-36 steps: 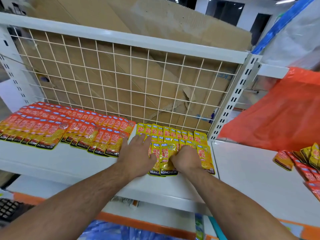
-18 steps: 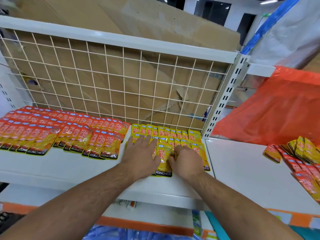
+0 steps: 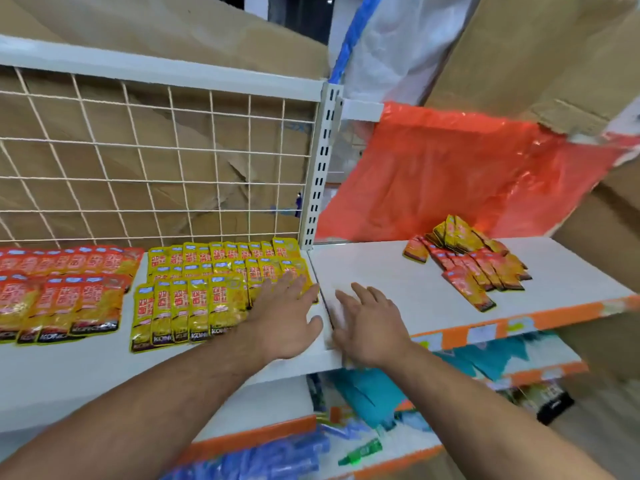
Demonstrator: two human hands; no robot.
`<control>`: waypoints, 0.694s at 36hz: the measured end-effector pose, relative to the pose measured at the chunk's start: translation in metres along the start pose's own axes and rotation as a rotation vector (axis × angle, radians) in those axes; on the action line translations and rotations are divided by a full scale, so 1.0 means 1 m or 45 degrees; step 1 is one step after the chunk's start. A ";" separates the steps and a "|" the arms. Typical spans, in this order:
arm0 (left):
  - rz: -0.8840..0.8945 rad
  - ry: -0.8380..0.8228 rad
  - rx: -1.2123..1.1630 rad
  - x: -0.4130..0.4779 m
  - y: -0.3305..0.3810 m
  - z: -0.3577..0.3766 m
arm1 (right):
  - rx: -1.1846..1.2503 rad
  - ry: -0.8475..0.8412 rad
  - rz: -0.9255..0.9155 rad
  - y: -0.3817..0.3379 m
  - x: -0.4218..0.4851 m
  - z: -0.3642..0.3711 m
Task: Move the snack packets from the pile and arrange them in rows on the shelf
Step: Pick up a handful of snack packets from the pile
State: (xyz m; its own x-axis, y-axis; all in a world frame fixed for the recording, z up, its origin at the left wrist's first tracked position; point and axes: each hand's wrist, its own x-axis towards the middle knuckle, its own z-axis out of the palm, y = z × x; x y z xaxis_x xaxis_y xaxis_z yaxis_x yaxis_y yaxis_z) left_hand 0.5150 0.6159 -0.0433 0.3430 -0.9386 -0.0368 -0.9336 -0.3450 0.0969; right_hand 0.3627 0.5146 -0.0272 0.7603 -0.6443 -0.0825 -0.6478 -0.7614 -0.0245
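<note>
Your left hand [image 3: 287,318]: fingers straight and fanned out, and you've got hold of nothing. The fingertips sit over the right-hand edge of the yellow packets, with the palm above the bare front strip of the shelf. Whether it presses down or only hovers cannot be told.
Your right hand [image 3: 372,325]: flat and palm down, fingers spread and loose, empty. It's just across the seam, over the neighbouring board, close beside your left hand but apart from it.
Yellow packets [image 3: 207,289]: lying flat in overlapping rows at the right end of the shelf, tops pointing to the wire grid. The front row ends just beside your left wrist.
Red packets [image 3: 65,289]: overlapping rows to the left of the yellow ones, with a narrow strip of bare shelf between them.
Pile [image 3: 467,263]: a loose heap on the neighbouring board, well apart from your right hand. The yellow ones are at the back and the red ones fan out in front.
Shelf [image 3: 86,372]: white.
Neighbouring board [image 3: 374,268]: white with an orange front edge.
Wire grid [image 3: 156,157]: upright behind the rows, with cardboard [image 3: 173,32] behind it.
Post [image 3: 320,161]: white and slotted, standing at the back between the two boards.
Orange plastic sheet [image 3: 467,174]: crumpled, right behind the pile.
Lower shelves [image 3: 270,403]: blue, teal and green goods, too blurred to name.
</note>
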 end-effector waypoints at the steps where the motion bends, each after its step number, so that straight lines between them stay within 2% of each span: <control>1: 0.019 0.003 0.011 0.003 0.011 0.000 | 0.006 -0.013 0.019 0.011 -0.005 0.000; 17: 0.066 -0.020 -0.025 0.036 0.211 0.007 | 0.077 0.081 0.080 0.200 -0.078 -0.007; 25: 0.093 -0.051 0.016 0.065 0.277 0.009 | 0.125 0.073 0.125 0.280 -0.086 -0.004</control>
State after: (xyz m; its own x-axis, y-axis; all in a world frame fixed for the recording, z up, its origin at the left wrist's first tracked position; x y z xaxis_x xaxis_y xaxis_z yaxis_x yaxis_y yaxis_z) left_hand 0.2778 0.4598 -0.0278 0.2697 -0.9604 -0.0702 -0.9573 -0.2753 0.0886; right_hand 0.1156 0.3565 -0.0226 0.6930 -0.7202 -0.0323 -0.7183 -0.6859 -0.1167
